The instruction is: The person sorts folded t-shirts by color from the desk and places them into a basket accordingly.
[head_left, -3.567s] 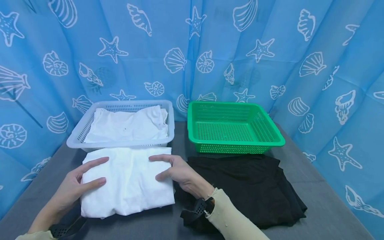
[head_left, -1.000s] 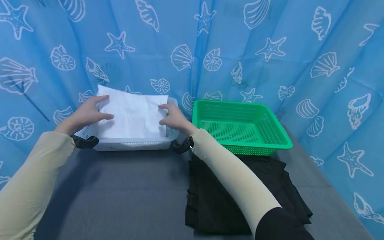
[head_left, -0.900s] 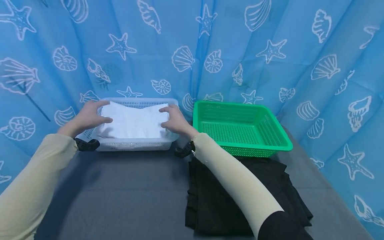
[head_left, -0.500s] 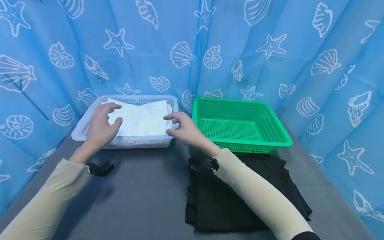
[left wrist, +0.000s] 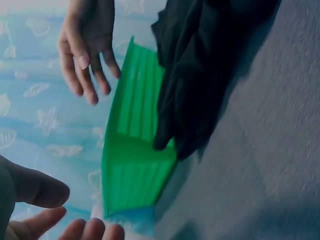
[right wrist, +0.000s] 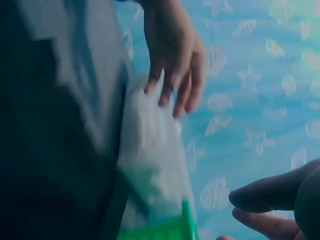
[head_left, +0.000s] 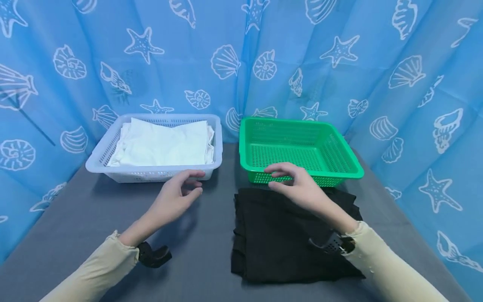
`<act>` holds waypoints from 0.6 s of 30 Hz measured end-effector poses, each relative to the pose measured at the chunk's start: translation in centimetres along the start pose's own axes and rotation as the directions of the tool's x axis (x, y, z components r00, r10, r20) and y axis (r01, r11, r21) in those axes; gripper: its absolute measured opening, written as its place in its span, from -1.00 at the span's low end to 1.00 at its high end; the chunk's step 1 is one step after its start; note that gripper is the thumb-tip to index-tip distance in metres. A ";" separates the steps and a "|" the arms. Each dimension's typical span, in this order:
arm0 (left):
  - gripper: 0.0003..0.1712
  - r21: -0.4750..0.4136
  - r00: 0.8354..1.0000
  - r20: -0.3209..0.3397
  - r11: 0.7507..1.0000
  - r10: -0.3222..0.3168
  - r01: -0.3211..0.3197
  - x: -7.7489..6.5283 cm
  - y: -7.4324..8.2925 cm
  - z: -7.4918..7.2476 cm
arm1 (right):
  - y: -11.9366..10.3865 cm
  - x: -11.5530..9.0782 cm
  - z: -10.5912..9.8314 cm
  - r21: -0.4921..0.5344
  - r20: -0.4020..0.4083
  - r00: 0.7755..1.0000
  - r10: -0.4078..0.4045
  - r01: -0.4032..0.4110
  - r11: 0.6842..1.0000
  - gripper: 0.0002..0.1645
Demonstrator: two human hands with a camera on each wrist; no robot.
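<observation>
White folded cloth [head_left: 166, 144] lies in the white basket [head_left: 151, 169] at the back left. My left hand [head_left: 174, 199] is in the air over the table, just in front of that basket, fingers relaxed and holding nothing. My right hand [head_left: 298, 184] hovers above the folded black cloth [head_left: 286, 239], its fingertips overlapping the front wall of the green basket [head_left: 256, 174]. Nothing is between its loosely bent fingers. In the left wrist view the right hand [left wrist: 90, 50] hangs with spread fingers beside the black cloth [left wrist: 195, 75]. The right wrist view shows the left hand [right wrist: 175, 60] near the white basket.
The green basket holds nothing and stands at the back right, beside the white one. A grey cloth covers the table [head_left: 203, 251]. Behind and at both sides hangs a blue curtain [head_left: 181, 67] printed with shells and starfish.
The white folded cloth went from the table into the white basket, and both hands let go of it. Since then both hands have moved right and nearer, the right one over the black cloth.
</observation>
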State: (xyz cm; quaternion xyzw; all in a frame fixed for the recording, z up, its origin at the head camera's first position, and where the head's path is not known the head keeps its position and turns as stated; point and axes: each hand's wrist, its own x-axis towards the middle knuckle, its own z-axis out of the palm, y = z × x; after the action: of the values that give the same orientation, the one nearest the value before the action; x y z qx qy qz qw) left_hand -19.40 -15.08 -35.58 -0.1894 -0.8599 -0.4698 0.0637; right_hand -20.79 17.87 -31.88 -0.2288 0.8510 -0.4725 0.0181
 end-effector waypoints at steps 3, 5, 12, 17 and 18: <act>-0.51 -0.021 0.997 0.069 0.999 -0.025 0.026 0.0 0.2 1.2 | 1.4 -2.4 -2.7 -0.045 -0.027 0.998 0.053 -0.055 0.997 -0.59; -0.48 -0.025 0.993 0.115 0.999 -0.029 0.033 -0.1 0.4 1.8 | 2.3 -3.9 -4.3 -0.093 -0.044 0.997 0.061 -0.065 0.993 -0.59; -0.37 -0.054 0.962 0.273 0.997 -0.033 0.050 -0.2 1.0 4.1 | 4.6 -7.6 -8.0 -0.246 -0.092 0.987 0.133 -0.152 0.957 -0.61; -0.32 -0.052 0.937 0.345 0.995 -0.060 0.083 0.1 1.6 5.8 | 6.0 -9.0 -9.1 -0.342 -0.097 0.986 0.132 -0.158 0.926 -0.63; -0.32 -0.056 0.933 0.356 0.995 -0.057 0.082 0.1 1.7 6.1 | 6.2 -9.2 -9.2 -0.357 -0.095 0.987 0.128 -0.154 0.921 -0.63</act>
State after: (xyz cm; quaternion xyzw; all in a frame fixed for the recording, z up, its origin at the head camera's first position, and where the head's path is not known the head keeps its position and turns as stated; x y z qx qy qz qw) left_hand -18.47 -9.16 -37.57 -0.2422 -0.8466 -0.4598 -0.1153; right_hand -17.10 31.73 -33.51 -0.1497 0.9380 -0.3120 -0.0203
